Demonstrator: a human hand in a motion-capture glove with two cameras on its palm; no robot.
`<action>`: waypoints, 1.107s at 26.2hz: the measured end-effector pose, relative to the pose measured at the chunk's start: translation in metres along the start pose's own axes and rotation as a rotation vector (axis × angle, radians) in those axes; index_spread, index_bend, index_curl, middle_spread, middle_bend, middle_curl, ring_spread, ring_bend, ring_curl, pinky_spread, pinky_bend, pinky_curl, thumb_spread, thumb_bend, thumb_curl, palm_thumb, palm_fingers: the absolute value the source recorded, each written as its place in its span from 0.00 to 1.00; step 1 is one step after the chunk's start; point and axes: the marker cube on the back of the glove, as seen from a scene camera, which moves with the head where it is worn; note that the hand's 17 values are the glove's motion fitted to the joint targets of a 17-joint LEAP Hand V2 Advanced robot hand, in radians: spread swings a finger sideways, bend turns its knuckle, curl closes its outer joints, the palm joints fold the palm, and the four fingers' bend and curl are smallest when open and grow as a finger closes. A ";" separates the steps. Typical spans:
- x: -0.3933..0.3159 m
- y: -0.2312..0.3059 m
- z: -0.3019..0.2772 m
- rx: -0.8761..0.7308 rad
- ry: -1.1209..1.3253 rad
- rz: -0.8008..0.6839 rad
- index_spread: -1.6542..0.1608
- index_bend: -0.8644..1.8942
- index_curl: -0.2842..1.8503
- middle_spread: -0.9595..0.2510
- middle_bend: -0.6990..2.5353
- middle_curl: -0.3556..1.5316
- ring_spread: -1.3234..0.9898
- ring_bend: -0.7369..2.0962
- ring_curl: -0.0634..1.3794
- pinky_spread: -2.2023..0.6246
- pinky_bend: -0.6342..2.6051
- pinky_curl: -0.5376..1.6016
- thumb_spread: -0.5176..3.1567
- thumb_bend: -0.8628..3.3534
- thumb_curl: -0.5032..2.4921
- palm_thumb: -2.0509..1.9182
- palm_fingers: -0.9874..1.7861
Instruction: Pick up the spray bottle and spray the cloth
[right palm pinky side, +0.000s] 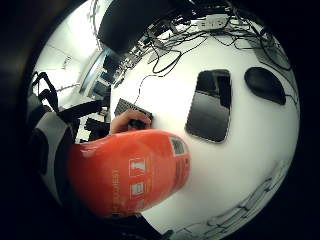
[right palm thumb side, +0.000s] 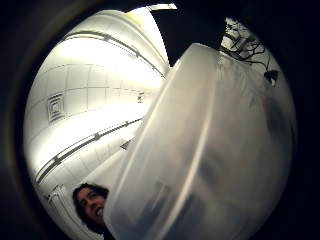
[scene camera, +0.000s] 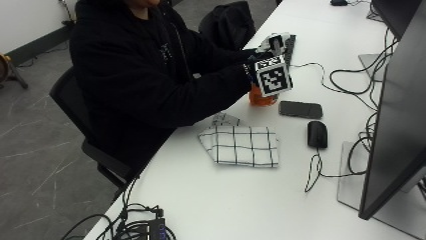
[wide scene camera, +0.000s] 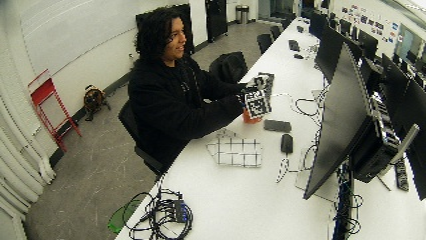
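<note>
Spray bottle held up, nozzle yet to be turned on the cloth.

The orange spray bottle (scene camera: 261, 96) is gripped upright by the gloved right hand (scene camera: 261, 64), fingers curled round it, above the bench (scene camera: 219, 200); the checked cloth (scene camera: 243, 145) lies flat nearby along the person's edge.

Lying open on bare counter (scene camera: 219, 195) near the front edge: cloth (scene camera: 241, 145). Crowding its far side: phone (scene camera: 300, 109), mouse (scene camera: 317, 134), cables (scene camera: 318, 172), monitor (scene camera: 393, 115).
</note>
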 end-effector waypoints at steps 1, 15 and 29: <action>0.000 0.001 0.001 -0.008 -0.001 0.008 0.75 0.44 0.43 0.63 0.43 0.50 0.48 0.53 0.39 0.67 0.34 0.45 0.25 0.20 0.45 0.75 0.85; 0.014 0.035 -0.041 -0.180 0.220 0.139 0.75 0.36 0.39 0.66 0.37 0.46 0.50 0.48 0.36 0.73 0.32 0.44 0.34 0.18 0.40 0.67 0.68; -0.014 0.116 -0.167 -0.303 0.982 0.246 0.71 0.34 0.28 0.74 0.30 0.40 0.54 0.41 0.30 0.83 0.36 0.44 0.36 0.19 0.33 0.57 0.42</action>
